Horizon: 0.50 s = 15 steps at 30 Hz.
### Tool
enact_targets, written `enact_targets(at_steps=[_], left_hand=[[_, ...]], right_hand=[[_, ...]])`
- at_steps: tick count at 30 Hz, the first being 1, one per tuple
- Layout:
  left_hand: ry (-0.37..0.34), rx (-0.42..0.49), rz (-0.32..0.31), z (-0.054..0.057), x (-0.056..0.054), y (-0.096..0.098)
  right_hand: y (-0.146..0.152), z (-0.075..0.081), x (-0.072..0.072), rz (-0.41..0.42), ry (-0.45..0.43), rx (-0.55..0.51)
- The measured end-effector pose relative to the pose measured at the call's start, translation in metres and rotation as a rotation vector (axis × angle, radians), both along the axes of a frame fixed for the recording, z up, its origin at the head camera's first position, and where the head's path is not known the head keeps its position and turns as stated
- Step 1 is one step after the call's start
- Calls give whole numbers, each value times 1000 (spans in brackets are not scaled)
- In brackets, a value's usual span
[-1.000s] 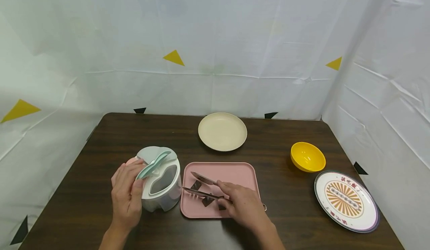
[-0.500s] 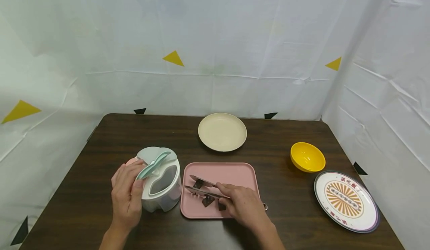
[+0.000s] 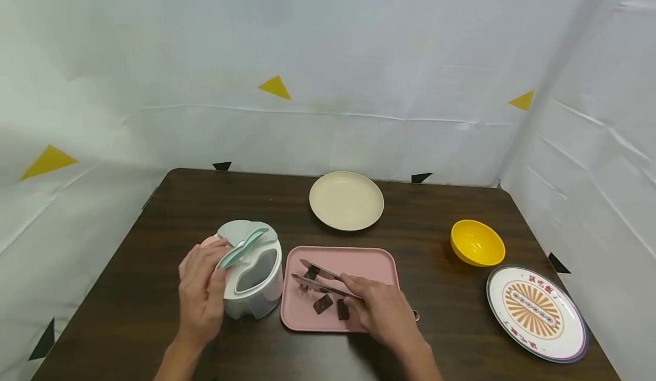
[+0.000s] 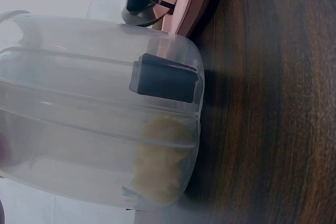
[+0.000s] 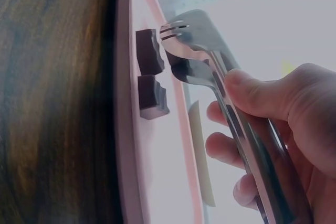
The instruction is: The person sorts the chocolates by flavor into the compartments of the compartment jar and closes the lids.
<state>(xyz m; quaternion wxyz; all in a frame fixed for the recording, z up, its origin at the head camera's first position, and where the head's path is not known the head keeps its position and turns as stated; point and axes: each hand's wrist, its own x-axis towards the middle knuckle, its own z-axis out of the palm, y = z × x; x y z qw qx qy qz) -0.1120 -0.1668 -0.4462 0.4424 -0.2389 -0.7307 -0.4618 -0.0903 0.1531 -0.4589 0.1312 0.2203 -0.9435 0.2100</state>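
Observation:
My left hand is at the left side of a round box with a white top. Its thumb and fingers pinch a raised teal flap lid beside an uncovered compartment. Through the translucent wall in the left wrist view, a dark block and yellowish pieces show. My right hand grips metal tongs, one tip fork-like, the other spoon-like. They reach over a pink tray. A dark block shows between the tips; two more, a left one and a right one, lie nearer me.
A cream plate lies behind the tray. On the right stand a yellow bowl and a white patterned plate near the table's edge. The box stands close to the tray's left side. White sheeting hangs around the dark wooden table.
The tongs' tips have come closer together around the far dark block. The left hand keeps its hold on the flap lid. The head view has shifted slightly.

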Motion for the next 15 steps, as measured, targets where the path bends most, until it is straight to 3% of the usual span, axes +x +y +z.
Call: enact_targets(at_steps=[9, 15], left_hand=[[-6, -8, 13, -1, 0, 0], [-11, -11, 12, -1, -1, -1]], right_hand=[[10, 17, 3, -63, 35, -49], [14, 40, 9, -21, 154, -137]])
